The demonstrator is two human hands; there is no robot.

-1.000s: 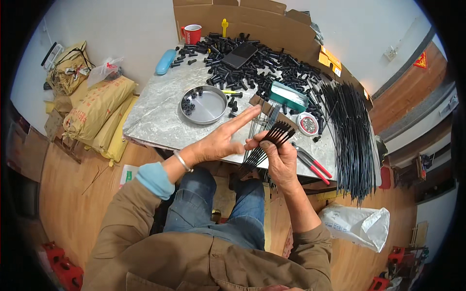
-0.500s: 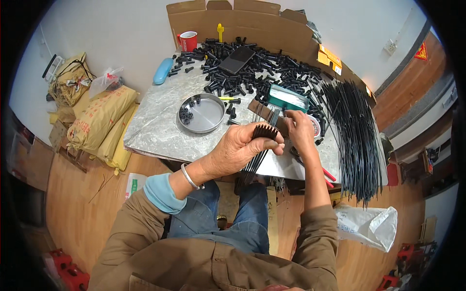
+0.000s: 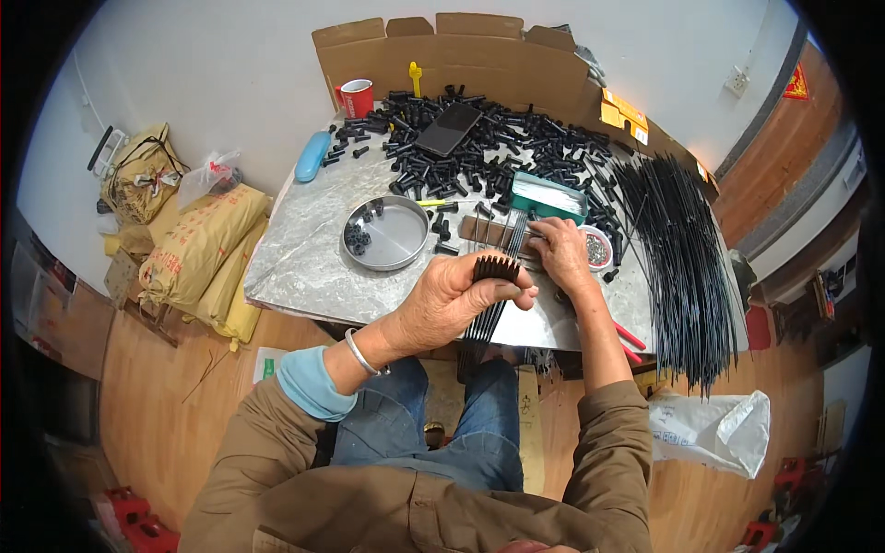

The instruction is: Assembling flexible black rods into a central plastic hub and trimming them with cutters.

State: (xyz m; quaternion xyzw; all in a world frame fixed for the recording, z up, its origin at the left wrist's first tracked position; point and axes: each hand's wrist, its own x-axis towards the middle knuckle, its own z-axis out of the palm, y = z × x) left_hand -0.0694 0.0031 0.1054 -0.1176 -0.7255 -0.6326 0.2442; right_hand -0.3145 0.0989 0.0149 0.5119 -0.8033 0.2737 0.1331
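Note:
My left hand (image 3: pixel 442 300) is closed around a fanned row of thin black rods (image 3: pixel 497 268), their dark ends standing up above the thumb. More rod lengths run below that hand and up past it, across a flat brown bar (image 3: pixel 477 229) on the table. Over the right end of the bar, my right hand (image 3: pixel 564 256) has its fingers bent and pressed together near the rods; whatever lies between the fingertips is hidden. Behind it sits a teal box (image 3: pixel 576 210) of thin pale pieces. A small white tub (image 3: pixel 609 253) of tiny parts stands beside the right hand.
A round metal dish (image 3: pixel 406 260) holds several small black parts. Black bolt-like pieces (image 3: pixel 433 170) are heaped behind, with a phone (image 3: pixel 448 128) on top. A bundle of long black rods (image 3: pixel 687 267) overhangs the table's right side. Red handles (image 3: pixel 630 337) lie near the front edge.
The right hand has shifted slightly down and left along the brown bar. My left hand keeps its grip on the rods, whose fanned ends now sit a little lower. The view has tilted slightly.

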